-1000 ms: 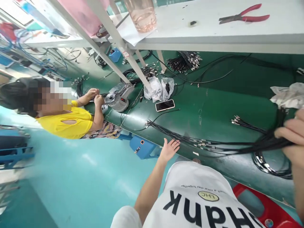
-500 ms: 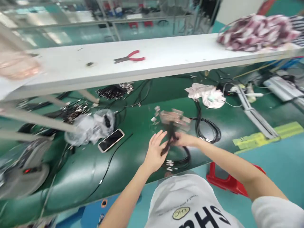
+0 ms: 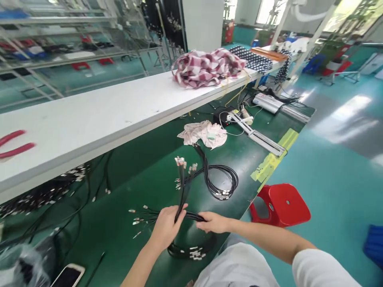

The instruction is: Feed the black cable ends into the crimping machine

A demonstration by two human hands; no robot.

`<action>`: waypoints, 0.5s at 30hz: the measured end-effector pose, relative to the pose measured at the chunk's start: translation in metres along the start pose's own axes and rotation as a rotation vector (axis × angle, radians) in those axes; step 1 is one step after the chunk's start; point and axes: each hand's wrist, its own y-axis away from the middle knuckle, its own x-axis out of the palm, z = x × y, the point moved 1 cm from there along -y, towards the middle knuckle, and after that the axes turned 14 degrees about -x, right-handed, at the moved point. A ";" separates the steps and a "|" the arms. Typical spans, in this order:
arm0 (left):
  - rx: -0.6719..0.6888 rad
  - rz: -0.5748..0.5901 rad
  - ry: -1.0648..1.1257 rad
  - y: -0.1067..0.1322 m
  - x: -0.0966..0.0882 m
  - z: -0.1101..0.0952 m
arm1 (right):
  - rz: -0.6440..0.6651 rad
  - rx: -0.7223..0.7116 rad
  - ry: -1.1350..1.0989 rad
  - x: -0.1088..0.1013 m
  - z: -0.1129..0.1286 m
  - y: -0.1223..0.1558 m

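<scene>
My left hand is closed around a bundle of thin black cables; their pale connector ends stick up above the fist. More cables with connector tips fan out to the left beneath that hand. My right hand pinches the same bundle further right, where the strands run together. Below both hands the cables loop round, with several white-tagged ends near the bench edge. Just beyond my hands lies a second coiled bundle of black cables, reaching up to a crumpled pale pink cloth.
A white shelf spans the green bench, bearing red-handled pliers and a checkered cloth. At lower left are a phone and a plastic bag. A metal rail lies right; a red stool stands beside the bench.
My view has swung to the right. The bundle, blurred and held upright between both hands before, now stretches sideways between them, with some connector ends raised and others fanned out left.
</scene>
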 end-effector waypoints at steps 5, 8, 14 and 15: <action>-0.042 0.116 0.045 -0.073 0.009 -0.074 | 0.015 0.010 0.046 -0.116 0.020 -0.006; -0.081 0.153 0.048 -0.146 0.001 -0.108 | -0.034 -0.003 0.147 -0.199 0.035 -0.021; -0.196 0.149 0.053 -0.247 -0.017 -0.110 | -0.306 -0.047 0.453 -0.262 0.032 -0.065; -0.230 0.135 0.056 -0.244 -0.019 -0.100 | -0.324 -0.053 0.505 -0.256 0.020 -0.072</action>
